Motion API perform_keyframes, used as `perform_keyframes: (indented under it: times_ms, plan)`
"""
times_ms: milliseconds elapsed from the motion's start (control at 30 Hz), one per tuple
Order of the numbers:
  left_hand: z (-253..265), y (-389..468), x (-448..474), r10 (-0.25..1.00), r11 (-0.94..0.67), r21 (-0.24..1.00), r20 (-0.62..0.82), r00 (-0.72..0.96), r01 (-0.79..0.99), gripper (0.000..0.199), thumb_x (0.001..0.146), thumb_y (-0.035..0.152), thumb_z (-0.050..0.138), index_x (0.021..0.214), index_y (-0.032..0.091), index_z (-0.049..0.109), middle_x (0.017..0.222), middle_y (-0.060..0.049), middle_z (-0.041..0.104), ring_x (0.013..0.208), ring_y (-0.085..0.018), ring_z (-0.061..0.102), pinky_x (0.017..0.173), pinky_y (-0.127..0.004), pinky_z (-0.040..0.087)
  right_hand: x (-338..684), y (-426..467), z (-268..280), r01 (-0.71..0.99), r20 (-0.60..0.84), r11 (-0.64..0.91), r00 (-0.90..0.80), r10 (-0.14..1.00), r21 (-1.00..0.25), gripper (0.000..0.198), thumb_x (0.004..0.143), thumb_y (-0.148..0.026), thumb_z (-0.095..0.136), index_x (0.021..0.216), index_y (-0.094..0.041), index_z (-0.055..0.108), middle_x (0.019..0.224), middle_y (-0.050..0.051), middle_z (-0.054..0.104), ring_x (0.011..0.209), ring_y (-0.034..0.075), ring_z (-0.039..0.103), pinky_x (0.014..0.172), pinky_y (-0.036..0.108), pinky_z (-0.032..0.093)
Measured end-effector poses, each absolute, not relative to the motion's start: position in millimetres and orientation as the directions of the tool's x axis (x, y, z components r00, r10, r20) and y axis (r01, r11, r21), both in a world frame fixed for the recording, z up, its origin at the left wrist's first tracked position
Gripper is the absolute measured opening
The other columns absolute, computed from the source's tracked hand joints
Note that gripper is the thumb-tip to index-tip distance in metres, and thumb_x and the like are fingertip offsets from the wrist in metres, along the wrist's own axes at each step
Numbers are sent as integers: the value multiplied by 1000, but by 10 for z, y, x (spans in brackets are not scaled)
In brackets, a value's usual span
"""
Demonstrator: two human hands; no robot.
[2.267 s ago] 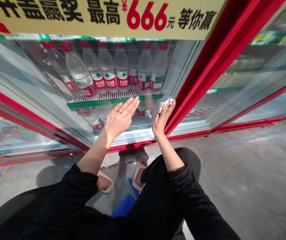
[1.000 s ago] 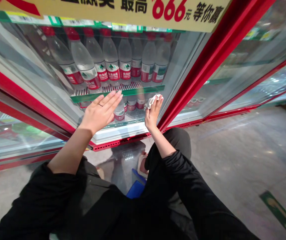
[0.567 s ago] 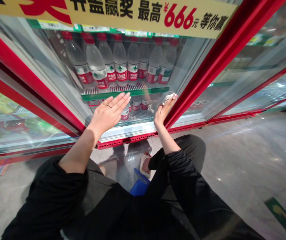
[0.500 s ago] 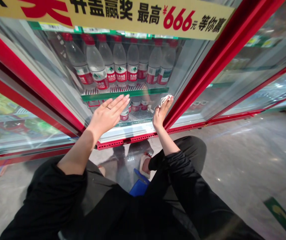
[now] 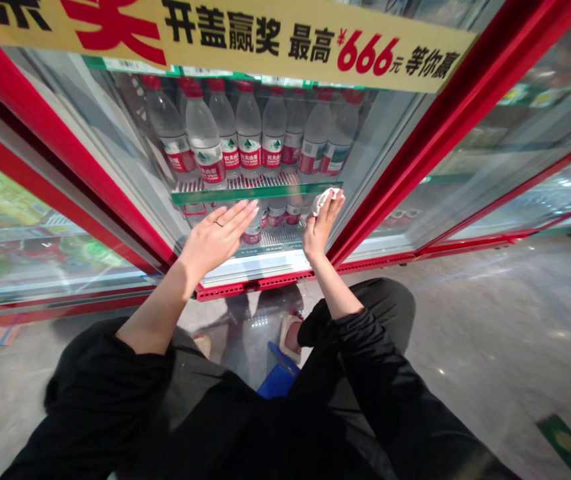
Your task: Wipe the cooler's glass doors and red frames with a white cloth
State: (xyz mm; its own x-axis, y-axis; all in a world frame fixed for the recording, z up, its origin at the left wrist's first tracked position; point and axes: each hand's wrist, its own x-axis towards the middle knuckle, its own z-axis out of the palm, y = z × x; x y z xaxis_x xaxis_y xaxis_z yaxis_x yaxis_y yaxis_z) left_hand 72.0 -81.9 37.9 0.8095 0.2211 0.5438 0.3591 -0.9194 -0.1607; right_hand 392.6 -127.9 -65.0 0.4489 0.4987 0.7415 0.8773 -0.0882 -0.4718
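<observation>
Gray floor with pale glints, green strip at lower right; red-framed glass cabinet at far left

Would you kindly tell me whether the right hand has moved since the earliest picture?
Yes: the right hand has moved left, away from the red post.

Left hand flat, slanting rightward; right hand more upright, palm away; bare forearms outstretched
</observation>
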Motion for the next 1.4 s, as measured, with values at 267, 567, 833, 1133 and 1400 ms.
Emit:
perform_keyframes:
  times_ms: [267, 567, 833, 1133, 1400]
  plan:
    - [375, -805, 724, 214, -908, -177, 582, 784, 379, 90, 98, 12, 47, 180, 21, 13, 180, -4, 29, 169, -15, 25, 144, -37, 9, 3848, -1412, -804, 762, 618, -165, 614, 492, -626, 84, 99, -24, 30, 179, -16, 8, 188, 16, 8, 177, 27, -3, 136, 70, 22]
    - [370, -782, 745, 239, -913, -138, 585, 776, 385, 93, 99, 12, 48, 180, 26, 3, 180, -3, 27, 168, -17, 28, 145, -39, 9, 3585, -1359, -521, 889, 631, -122, 403, 663, -441, 80, 96, -23, 38, 176, -24, 30, 187, 10, 21, 177, 26, 3, 138, 66, 18]
    - [396, -798, 716, 261, -888, -137, 637, 726, 440, 95, 98, 12, 48, 181, 25, 3, 180, -3, 25, 169, -18, 25, 145, -40, 2, 3680, -1355, -679, 787, 647, -152, 586, 487, -598, 87, 96, -23, 33, 179, -21, 7, 188, 16, 8, 177, 28, -5, 134, 74, 20]
    - [431, -786, 722, 287, -886, -105, 640, 713, 451, 102, 91, 10, 51, 181, 23, 5, 180, -4, 23, 169, -19, 22, 145, -40, -2, 3319, -1253, -359, 930, 640, -92, 314, 702, -355, 79, 98, -22, 40, 176, -28, 31, 186, 8, 25, 176, 29, 6, 138, 68, 19]
    - [455, -817, 622, 311, -854, -136, 641, 702, 503, 99, 96, 10, 49, 181, 22, 1, 181, -3, 20, 170, -18, 19, 145, -40, -2, 3502, -1303, -510, 812, 661, -112, 538, 523, -573, 92, 91, -19, 37, 179, -20, 11, 189, 14, 9, 177, 30, -3, 135, 75, 19]
